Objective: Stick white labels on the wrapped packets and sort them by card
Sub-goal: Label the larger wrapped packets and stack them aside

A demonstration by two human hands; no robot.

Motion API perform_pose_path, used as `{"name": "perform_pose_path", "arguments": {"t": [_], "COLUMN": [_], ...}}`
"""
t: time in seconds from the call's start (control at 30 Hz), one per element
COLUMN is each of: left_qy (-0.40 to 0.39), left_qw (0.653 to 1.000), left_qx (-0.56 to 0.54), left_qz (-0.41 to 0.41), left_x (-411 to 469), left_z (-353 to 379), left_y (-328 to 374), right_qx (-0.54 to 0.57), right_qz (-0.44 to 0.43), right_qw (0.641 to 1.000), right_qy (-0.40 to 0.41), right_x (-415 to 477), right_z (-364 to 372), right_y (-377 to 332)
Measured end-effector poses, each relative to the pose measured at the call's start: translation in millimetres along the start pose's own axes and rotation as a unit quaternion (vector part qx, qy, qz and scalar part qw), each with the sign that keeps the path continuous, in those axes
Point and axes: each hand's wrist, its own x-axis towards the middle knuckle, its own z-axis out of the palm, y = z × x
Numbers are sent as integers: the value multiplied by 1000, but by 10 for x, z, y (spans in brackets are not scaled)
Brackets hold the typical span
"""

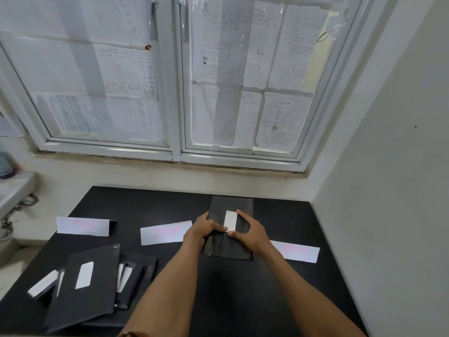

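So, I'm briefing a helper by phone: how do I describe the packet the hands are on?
On the black table below the papered window, look right of centre, between the middle card and the right card. The black wrapped packet there carries one white label; unlike the pile at the near left, it has the left hand gripping it and the right hand resting on it.

Black table point(230, 300) below window point(177, 93) covered with papers point(131, 71); sink point(14, 188) far left; wall point(388, 166) right.
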Motion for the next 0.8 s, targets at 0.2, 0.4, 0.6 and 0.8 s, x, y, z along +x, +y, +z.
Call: {"name": "perform_pose_path", "arguments": {"t": [0.2,0.4,0.6,0.8], "left_qy": [-15,-3,14,24], "left_qw": [999,999,998,997], "left_qx": [25,32,31,52], "left_qz": [-31,-40,-44,-55], "left_x": [-65,-77,-56,-74], "left_z": [-214,-447,-738,-923], "left_y": [-92,-159,-236,-283], "right_qx": [-9,-29,-37,-36], "right_qz": [13,12,11,30], "right_qw": [1000,998,998,997], "right_qy": [-27,-47,-51,-61], "right_x": [-38,-2,33,37], "right_z": [224,432,696,948], "right_y": [21,-83,-207,-235]}}
